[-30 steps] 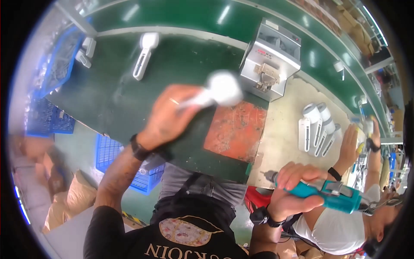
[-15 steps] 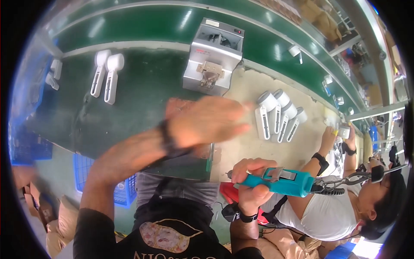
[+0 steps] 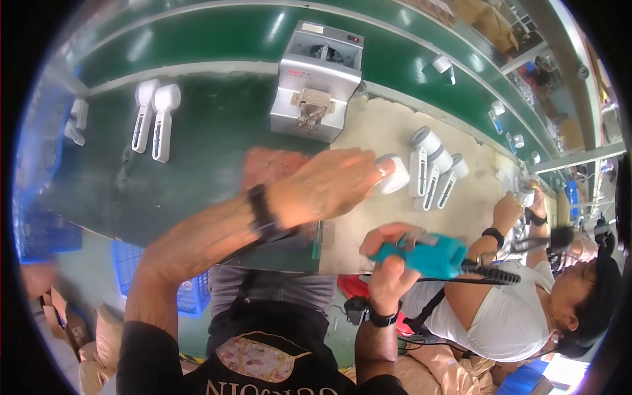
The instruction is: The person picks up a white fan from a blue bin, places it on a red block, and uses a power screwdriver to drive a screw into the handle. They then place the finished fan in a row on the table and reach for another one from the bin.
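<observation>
Left grip: left hand (image 3: 329, 184) closed over a white handheld part (image 3: 393, 176), mid-bench beside the row of white parts (image 3: 434, 164).
Right grip: right hand (image 3: 388, 263) wrapped around the teal electric screwdriver (image 3: 428, 255), near the bench's front edge.
Doing it well: lay the part parallel, close alongside the row, not knocking it.
Behind: grey machine (image 3: 317, 82) by the green conveyor (image 3: 197, 39).

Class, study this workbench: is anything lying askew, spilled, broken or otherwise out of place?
Nothing stands out. The white handheld parts lie in a tidy row on the beige mat, two more rest side by side on the green bench. The left hand touches one white part; the right hand holds a teal power screwdriver.
</observation>
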Demonstrator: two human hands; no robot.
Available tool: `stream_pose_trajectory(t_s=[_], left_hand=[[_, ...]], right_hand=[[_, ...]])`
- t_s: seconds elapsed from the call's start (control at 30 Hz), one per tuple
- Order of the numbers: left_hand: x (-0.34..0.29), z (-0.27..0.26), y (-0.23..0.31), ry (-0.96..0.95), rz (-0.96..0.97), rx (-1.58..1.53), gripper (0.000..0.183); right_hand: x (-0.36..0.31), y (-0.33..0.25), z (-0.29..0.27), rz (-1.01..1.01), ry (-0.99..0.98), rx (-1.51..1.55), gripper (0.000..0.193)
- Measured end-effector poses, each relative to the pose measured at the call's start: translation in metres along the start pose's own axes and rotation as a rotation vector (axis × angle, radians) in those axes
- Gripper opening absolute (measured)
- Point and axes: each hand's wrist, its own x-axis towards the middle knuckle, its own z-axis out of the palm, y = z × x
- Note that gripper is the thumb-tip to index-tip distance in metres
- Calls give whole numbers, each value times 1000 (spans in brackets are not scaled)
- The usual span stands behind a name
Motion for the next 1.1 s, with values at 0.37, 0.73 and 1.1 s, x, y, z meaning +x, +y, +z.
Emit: stream_pose_trajectory(t_s=[0.37,0.73,1.1], left_hand=[[-93,-40,-18,166,-139,-58,32],[-84,-51,-44,-34,-236,-169,30],[-100,-43,-57,33,-91,-246,41]], right_hand=[[40,26,31,-36,-51,-79,64],[60,-16,67,-88,-43,11,73],[171,22,142,-307,-158,-193,40]])
